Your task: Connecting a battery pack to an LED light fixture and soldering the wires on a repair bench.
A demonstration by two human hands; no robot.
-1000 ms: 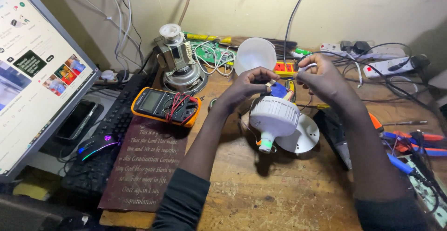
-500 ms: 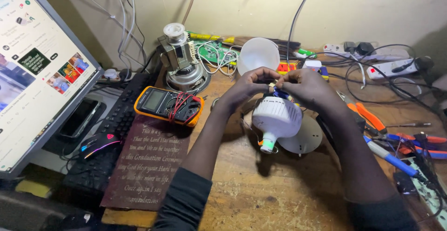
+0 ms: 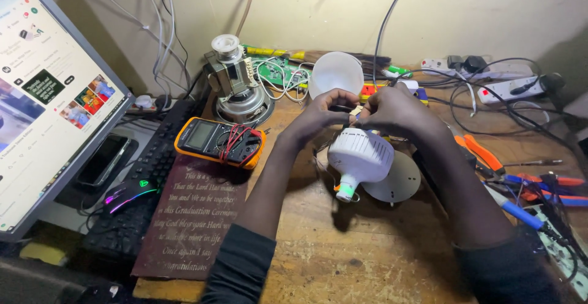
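- Left hand (image 3: 321, 117), right hand (image 3: 395, 111): fingertips pinched together on small parts at the top of the white bulb housing (image 3: 360, 157), held tilted just above the wooden bench (image 3: 343, 261).
- Risk: housing could slip, tugging its thin wires.
- Nearby: round plate (image 3: 398, 181) beneath, white dome cover (image 3: 335, 74) behind, orange multimeter (image 3: 219, 141) left; tangled cables (image 3: 490, 95) crowd the right.

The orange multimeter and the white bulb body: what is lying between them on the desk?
In the head view, the person's left forearm crosses between the orange multimeter and the white bulb body. Under it, only bare wooden desk shows.
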